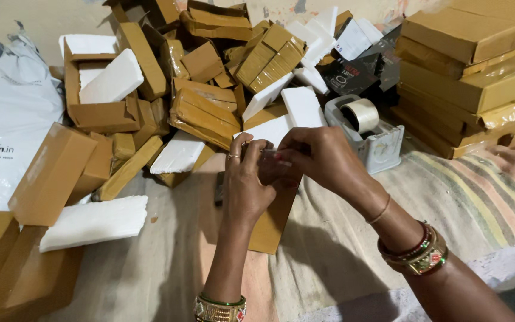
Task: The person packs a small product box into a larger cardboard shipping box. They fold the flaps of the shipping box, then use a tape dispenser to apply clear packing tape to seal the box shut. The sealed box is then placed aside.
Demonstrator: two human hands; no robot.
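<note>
Fingers (251, 156) of the left hand (247, 185) are curled closed against the top edge of a flat brown cardboard box (271, 223), which stands tilted on the cloth-covered bed (329, 238) directly under both hands. Just beside them, the right hand (320, 160) bends its fingers inward, pinched on something small at that same top edge; it looks like a clear strip of tape, but this is too blurred to tell for sure. The two hands touch each other above the box. Both wrists carry gold and coloured bangles.

Near the right hand, just behind it, a grey tape dispenser with a roll of clear tape (368, 128) sits on the striped cloth. Behind the hands lies a loose heap of small brown cardboard boxes (210, 89) mixed with white foam slabs (114, 77). Another white foam slab (93, 222) rests on boxes at the lower left. A neat stack of larger taped brown boxes (472, 65) stands at the far right, and a white plastic mailing bag (7, 119) lies at the left edge.
</note>
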